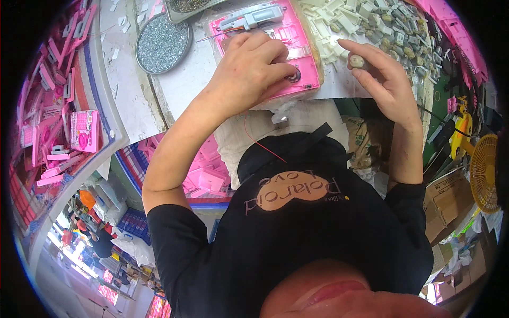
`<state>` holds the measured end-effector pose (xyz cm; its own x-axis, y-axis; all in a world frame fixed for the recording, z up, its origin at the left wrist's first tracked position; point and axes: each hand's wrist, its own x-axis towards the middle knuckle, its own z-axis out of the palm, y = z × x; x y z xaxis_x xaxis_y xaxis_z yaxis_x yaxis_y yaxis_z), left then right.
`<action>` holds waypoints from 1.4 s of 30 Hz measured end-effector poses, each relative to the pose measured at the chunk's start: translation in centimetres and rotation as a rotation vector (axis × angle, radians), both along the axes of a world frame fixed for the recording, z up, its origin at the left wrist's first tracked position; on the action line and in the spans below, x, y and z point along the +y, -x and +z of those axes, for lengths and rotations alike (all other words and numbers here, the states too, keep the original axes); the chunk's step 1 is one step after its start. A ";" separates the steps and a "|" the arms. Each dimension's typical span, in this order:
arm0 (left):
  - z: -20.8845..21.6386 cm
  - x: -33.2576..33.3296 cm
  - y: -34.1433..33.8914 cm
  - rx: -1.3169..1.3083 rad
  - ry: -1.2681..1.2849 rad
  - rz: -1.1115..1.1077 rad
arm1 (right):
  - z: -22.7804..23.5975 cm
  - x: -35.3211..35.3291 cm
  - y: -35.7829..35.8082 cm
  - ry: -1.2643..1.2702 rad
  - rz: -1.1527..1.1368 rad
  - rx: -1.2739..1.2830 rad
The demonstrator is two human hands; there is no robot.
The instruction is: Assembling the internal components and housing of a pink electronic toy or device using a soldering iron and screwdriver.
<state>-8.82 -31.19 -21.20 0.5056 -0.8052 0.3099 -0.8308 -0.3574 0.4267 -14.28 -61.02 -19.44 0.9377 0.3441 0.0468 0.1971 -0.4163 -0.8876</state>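
Note:
A pink plastic housing (313,66) lies on the bench at the top middle, its inside facing up. My left hand (252,66) rests across it with curled fingers, partly hiding what they grip. The thumb is beside a dark round part (294,74) set in the housing. A grey plastic piece (253,17) lies across its far side, just beyond my left hand. To the right of the housing, my right hand (384,79) pinches a small motor (356,62) with a pale end between thumb and fingers, raised near the bench's front edge.
A round dish of small screws (164,43) stands left of the housing. White plastic parts (328,24) and a pile of small motors (405,37) cover the bench at right. Pink housings (85,131) crowd the far left. A yellow fan (485,172) is at right.

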 end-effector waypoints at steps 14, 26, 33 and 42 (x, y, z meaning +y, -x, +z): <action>-0.8 -0.5 1.3 0.003 0.192 0.165 | -0.2 0.3 0.3 -0.090 -0.022 0.025; -1.4 -1.6 2.1 -0.293 0.119 0.191 | -0.1 0.7 0.7 -0.178 -0.064 0.059; -1.0 -2.6 3.4 -0.241 0.044 0.366 | 0.1 0.7 0.8 -0.169 -0.076 0.082; -0.4 -2.8 4.5 -0.149 -0.028 0.432 | 0.6 0.7 1.5 -0.076 -0.148 0.060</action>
